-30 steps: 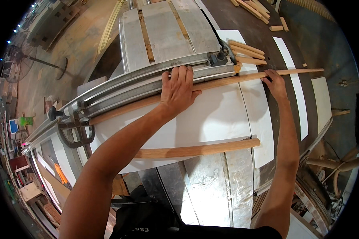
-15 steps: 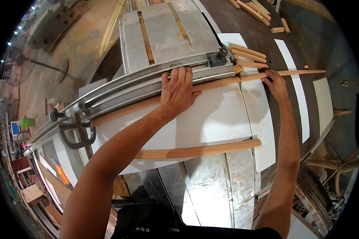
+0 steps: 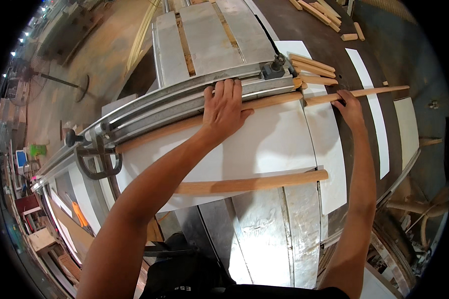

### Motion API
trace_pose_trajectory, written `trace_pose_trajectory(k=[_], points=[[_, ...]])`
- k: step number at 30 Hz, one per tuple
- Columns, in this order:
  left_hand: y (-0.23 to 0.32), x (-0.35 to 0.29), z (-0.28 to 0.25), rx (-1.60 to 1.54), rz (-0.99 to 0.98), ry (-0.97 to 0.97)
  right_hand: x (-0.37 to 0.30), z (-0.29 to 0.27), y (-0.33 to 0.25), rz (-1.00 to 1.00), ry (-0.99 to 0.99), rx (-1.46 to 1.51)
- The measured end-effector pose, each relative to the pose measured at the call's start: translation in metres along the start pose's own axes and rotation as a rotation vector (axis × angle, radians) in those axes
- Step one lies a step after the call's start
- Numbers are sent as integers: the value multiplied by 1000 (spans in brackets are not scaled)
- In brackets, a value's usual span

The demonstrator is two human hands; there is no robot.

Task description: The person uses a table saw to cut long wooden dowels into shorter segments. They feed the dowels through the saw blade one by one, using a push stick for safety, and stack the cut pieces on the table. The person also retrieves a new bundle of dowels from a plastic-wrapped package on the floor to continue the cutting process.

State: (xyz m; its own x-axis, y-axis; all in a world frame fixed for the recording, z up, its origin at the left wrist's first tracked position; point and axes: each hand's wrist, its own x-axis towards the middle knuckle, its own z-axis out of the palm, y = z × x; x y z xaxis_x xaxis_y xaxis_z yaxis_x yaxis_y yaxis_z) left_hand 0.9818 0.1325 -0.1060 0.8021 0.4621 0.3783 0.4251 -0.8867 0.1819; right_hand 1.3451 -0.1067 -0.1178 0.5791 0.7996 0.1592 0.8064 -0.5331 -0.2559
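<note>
My left hand (image 3: 223, 107) is closed over the aluminium fence (image 3: 169, 110), its fingers on the rail and its thumb on a long wooden strip (image 3: 159, 134) lying along the fence. With closed fingers, my right hand (image 3: 349, 107) grips a tapering wooden strip (image 3: 379, 90), which points out to the right. Between the facing ends of these two strips there is a small gap, near the blade slot. Another slightly curved wooden strip (image 3: 254, 184) lies nearer me on the white board (image 3: 274, 144), partly hidden by my left forearm.
Short wooden pieces (image 3: 312, 66) lie by the fence's right end, beside a black clamp knob (image 3: 274, 69). More offcuts (image 3: 322, 14) lie on the dark table at the far right. A metal C-clamp (image 3: 99, 162) sits at the fence's left end. A floor fan (image 3: 30, 74) stands at far left.
The strip in my right hand has come apart from the one under my left hand and shifted slightly right, its near end turned down. My left hand stays on the fence.
</note>
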Motion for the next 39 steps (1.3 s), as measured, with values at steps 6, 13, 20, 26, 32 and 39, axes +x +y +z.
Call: trace_pose_trajectory(k=[6, 13, 20, 26, 32, 39], points=[[-1, -4, 0, -29, -1, 38, -41, -20, 0, 45, -84, -47], [-3, -5, 6, -58, 23, 120, -69, -31, 9, -130, -120, -86], [-3, -6, 7, -94, 25, 121, -75, -29, -6, -121, -192, -63], [-5, -10, 2, -52, 23, 74, -73, -31, -19, -92, -232, -85], [-14, -48, -31, -106, 169, -41, -106, -69, -51, -153, -153, -21], [-46, -104, -60, -127, 50, -207, -138, -121, -136, -245, -93, 68]])
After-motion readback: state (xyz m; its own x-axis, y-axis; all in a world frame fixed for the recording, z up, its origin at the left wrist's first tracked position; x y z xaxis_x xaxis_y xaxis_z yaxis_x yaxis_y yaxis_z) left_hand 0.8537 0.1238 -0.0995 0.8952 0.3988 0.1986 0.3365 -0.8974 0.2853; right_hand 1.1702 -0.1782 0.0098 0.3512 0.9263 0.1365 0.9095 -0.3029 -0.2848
